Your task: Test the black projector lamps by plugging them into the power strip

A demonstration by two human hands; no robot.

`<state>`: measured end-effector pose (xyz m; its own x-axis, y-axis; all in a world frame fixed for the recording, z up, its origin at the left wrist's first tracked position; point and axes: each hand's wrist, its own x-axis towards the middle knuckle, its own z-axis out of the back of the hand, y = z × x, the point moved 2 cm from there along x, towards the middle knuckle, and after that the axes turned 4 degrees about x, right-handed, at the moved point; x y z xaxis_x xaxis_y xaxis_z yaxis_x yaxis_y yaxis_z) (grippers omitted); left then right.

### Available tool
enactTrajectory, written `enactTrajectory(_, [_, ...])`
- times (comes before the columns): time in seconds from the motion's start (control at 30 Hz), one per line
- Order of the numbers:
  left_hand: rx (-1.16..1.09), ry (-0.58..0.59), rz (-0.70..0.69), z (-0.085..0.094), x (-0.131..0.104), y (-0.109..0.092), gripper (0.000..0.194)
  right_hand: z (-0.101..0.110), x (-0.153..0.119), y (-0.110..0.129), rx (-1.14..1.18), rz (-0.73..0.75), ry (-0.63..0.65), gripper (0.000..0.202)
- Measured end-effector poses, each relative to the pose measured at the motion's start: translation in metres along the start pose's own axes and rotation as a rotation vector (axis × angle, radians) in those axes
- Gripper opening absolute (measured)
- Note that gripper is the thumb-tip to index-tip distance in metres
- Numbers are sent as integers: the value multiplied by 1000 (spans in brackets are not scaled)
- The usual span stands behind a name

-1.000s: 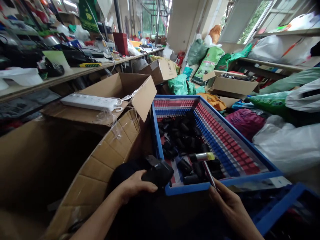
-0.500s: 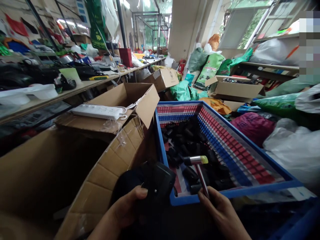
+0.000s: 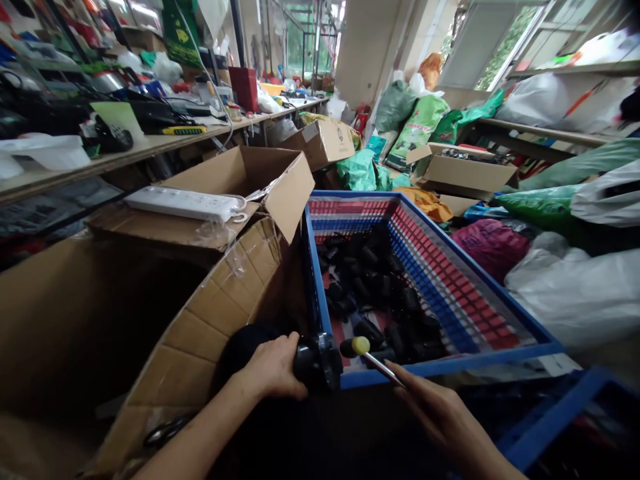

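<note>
Hammer [image 3: 361, 346] and black part [image 3: 314, 361] sit together at the near left corner of the blue crate [image 3: 500, 290], one in each of the person's two hands. One small hammer shows, its yellow tip just right of the part, with the thin metal handle running down and right into the right hand [image 3: 433, 410], whose fingers are curled shut around the handle's lower end. One black part is held by the left hand [image 3: 273, 368], fingers wrapped over its left side and pressing it against the crate's rim; the part juts out to the right past the fingertips. Half a second ago the hammer stood upright over the crate with its head level, and the part lay higher in the palm; now the head has swung down and left to a spot beside the part. Past the hands, many black pieces [image 3: 373, 280] lie heaped in the crate, too crowded to count. Left of it stand two open cardboard boxes, the near big box [image 3: 200, 333] and a smaller box [image 3: 260, 177], with one white power strip [image 3: 183, 203] lying on a flap. Farther off are two more cardboard boxes and piles of bags.
</note>
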<state>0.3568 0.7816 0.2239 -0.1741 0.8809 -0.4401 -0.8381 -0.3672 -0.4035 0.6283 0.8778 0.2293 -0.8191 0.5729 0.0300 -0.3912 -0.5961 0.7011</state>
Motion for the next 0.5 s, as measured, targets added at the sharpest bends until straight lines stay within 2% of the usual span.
enactTrajectory(0.17, [109, 12, -39, 0, 2, 2, 64, -10, -6, 0, 18, 87, -120, 48])
enactTrajectory(0.27, [148, 6, -42, -1, 1, 1, 68, -19, -2, -8, 14, 49, -9, 44])
enactTrajectory(0.33, [165, 3, -43, -3, 0, 1, 69, -13, 4, -7, 6, 21, 46, 42])
enactTrajectory(0.37, [171, 2, -43, -3, 0, 0, 68, -7, 8, -3, 3, 20, 33, 42])
enactTrajectory(0.43, [179, 0, -39, -3, 0, 0, 67, 13, 14, 10, -9, 33, -73, 39])
enactTrajectory(0.5, [181, 4, -32, -2, 0, 0, 65, 32, 15, 23, -43, 27, -323, 38])
